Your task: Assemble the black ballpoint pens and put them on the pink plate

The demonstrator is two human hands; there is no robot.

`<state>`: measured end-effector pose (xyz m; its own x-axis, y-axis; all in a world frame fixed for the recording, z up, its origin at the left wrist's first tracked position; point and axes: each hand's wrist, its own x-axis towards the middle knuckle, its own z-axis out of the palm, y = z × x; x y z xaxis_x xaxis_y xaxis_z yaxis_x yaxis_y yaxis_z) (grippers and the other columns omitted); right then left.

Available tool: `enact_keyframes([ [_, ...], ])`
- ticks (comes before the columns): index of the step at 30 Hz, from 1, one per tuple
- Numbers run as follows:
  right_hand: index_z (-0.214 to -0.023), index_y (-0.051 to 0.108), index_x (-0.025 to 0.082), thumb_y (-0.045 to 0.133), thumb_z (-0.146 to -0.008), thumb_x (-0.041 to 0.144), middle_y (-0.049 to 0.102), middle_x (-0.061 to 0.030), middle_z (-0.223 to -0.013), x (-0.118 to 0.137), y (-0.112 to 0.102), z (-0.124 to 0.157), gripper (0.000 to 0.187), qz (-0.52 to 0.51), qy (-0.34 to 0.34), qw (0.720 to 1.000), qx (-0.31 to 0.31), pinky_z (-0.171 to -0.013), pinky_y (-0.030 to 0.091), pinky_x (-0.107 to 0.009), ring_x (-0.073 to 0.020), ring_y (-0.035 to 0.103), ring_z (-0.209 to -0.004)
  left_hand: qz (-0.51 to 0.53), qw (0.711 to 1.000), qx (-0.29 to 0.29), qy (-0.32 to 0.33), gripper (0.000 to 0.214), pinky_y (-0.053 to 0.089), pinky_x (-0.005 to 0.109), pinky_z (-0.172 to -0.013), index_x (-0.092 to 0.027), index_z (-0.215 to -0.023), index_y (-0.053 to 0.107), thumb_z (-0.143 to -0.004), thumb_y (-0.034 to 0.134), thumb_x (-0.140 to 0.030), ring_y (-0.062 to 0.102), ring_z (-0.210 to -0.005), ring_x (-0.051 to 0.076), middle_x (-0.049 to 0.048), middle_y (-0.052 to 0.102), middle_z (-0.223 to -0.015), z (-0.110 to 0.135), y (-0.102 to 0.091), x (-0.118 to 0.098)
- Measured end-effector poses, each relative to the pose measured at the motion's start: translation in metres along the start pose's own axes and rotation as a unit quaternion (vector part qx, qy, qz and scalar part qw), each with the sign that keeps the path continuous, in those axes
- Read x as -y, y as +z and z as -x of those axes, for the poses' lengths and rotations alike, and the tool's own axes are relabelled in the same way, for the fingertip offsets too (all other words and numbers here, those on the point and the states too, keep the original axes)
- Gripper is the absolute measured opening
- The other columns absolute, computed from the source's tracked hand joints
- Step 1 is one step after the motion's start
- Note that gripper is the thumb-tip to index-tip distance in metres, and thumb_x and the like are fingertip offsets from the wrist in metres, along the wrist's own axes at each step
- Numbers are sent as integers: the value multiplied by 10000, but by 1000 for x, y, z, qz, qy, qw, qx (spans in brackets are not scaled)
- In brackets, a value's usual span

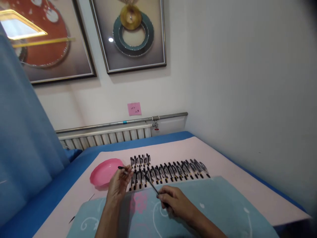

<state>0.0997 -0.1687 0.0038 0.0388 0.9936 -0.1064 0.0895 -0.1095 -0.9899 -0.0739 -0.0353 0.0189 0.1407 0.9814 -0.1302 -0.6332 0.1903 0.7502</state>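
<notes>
My left hand [118, 185] is closed in a pinch on a small black pen cap [121, 168], just right of the pink dish [95, 177]. In my right hand [174, 201] is a slim dark pen [152, 185], pointing up and left toward the rows. Its tip is close to the front row, and I cannot tell whether it touches anything. A long front row of black-ended pens [170, 172] with clear, shiny middles runs across the pink sheet. Behind its left end lies a shorter row of similar black pieces [140, 160].
A pink sheet [205, 152] covers the blue table, with a teal patterned cloth [210, 205] in front. At left lies a thin dark-tipped stick [72, 219]. A radiator [104, 138] and pipe stand behind, a blue curtain [22, 138] at left, and a wall at right.
</notes>
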Motion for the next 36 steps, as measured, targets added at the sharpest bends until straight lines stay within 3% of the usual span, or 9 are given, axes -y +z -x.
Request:
enact_keyframes([
  [5, -697, 504, 158, 495, -687, 297, 492, 64, -524, -2, 1, 13, 140, -96, 3, 995, 1, -313, 141, -164, -16, 292, -318, 25, 995, 91, -25, 248, 498, 216, -605, -150, -844, 563, -630, 578, -25, 570, -593, 72, 0, 592, -695, 27, 13, 7],
  [10, -757, 525, 142, 518, -676, 304, 490, 56, -540, 0, 4, 20, 181, -157, 11, 987, 43, -316, 116, -149, -9, 306, -338, -22, 978, 158, -136, 216, 195, 108, -311, -107, -846, 561, -683, 665, -204, 279, -361, -8, -65, 405, -537, 44, 25, 28],
  [17, -804, 539, 141, 527, -670, 325, 482, 47, -559, 0, -8, 20, 227, -246, 81, 960, 103, -344, 91, -147, -4, 300, -345, -31, 976, 188, -102, 342, 199, 110, -339, -99, -952, 574, -669, 691, -254, 278, -395, -12, -58, 413, -574, 46, 35, 36],
  [20, -780, 536, 141, 517, -674, 337, 498, 37, -559, -1, -14, 11, 224, -230, 74, 966, 92, -343, 117, -153, -17, 323, -354, -41, 976, 187, -99, 329, 205, 117, -341, -91, -887, 590, -631, 720, -250, 288, -389, -6, -79, 363, -521, 34, 44, 38],
  [27, -670, 520, 155, 617, -601, 198, 518, 46, -578, 25, -31, -38, 126, -48, -98, 989, -97, -497, 336, -175, -63, 457, -539, -67, 982, 163, -71, 278, 214, 128, -341, -82, -792, 605, -593, 736, -225, 320, -382, 3, -67, 401, -489, -22, 77, 30],
  [29, -746, 528, 162, 615, -634, 262, 536, 37, -621, 37, -38, -58, 174, -92, -66, 993, -43, -492, 352, -181, -80, 498, -564, -54, 982, 171, -63, 267, 223, 129, -344, -87, -796, 606, -600, 730, -220, 332, -388, 6, -61, 418, -496, -41, 85, 25],
  [32, -856, 533, 156, 457, -766, 404, 554, 13, -607, 49, -49, -88, 275, -197, 65, 973, 103, -395, 310, -176, -84, 497, -464, -37, 982, 174, -62, 246, 236, 128, -345, -92, -811, 611, -616, 717, -198, 341, -396, 11, -57, 424, -499, -68, 89, 22],
  [34, -806, 548, 140, 461, -771, 355, 519, 32, -543, 51, -53, -107, 234, -206, 95, 967, 117, -351, 240, -155, -49, 412, -376, -28, 984, 169, -56, 229, 251, 127, -347, -92, -821, 616, -632, 705, -189, 346, -402, 13, -56, 425, -499, -83, 87, 23],
  [36, -711, 538, 140, 537, -722, 265, 487, 55, -502, 49, -54, -124, 125, -173, 65, 980, 67, -340, 205, -143, -26, 357, -355, -20, 986, 159, -43, 219, 265, 128, -350, -96, -831, 622, -646, 693, -188, 350, -405, 14, -51, 439, -510, -96, 81, 25],
])
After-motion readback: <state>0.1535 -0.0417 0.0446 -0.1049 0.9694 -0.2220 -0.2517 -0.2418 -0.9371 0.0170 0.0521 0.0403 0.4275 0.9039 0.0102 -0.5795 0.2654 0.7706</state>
